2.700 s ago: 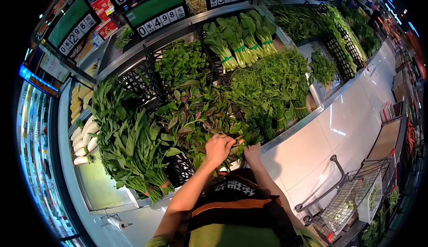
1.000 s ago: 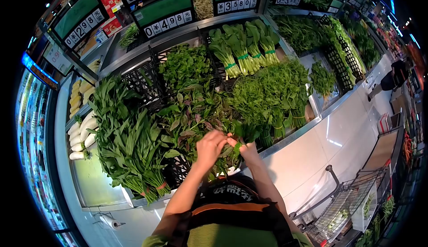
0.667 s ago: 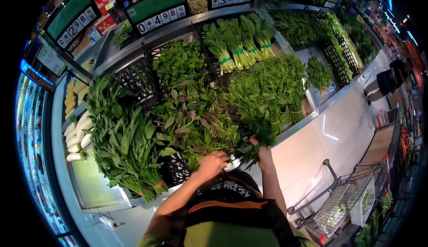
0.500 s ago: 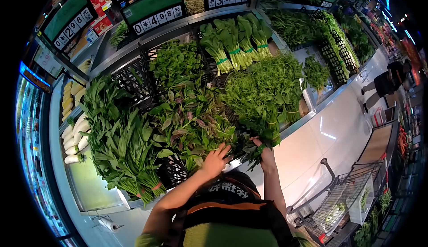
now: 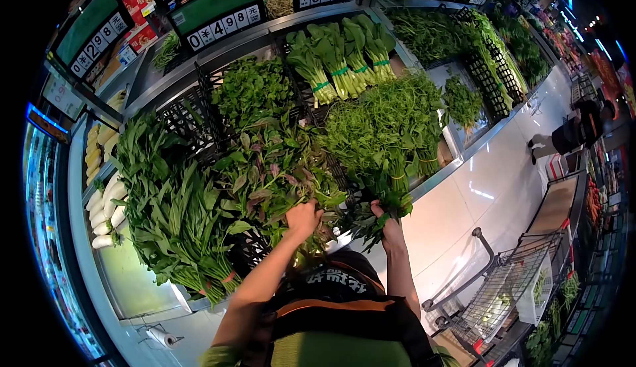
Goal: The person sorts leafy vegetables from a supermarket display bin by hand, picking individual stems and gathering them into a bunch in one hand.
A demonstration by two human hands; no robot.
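My left hand (image 5: 305, 220) is closed at the front of a heap of purple-tinged leafy greens (image 5: 271, 175), fingers curled in among the leaves and partly hidden by them. In my right hand (image 5: 392, 229) is a bunch of dark leafy greens (image 5: 366, 226), gripped near a green band at the display's front edge. Just beyond that hand lie thin-stemmed feathery greens (image 5: 377, 128). To the left of my left hand spreads a large pile of long-leaved greens (image 5: 179, 214), some stems bound with reddish bands.
Banded bok choy (image 5: 341, 65) and a leafy heap (image 5: 253, 90) sit farther back. White radishes (image 5: 106, 211) lie at left. Price signs (image 5: 215, 16) line the back. A shopping cart (image 5: 503, 294) stands on the right, with a person (image 5: 576, 128) beyond it.
My left hand has moved slightly left and forward, its spread fingers now curled into the purple-tinged greens. My right hand keeps hold of the dark bunch. The view has shifted slightly.
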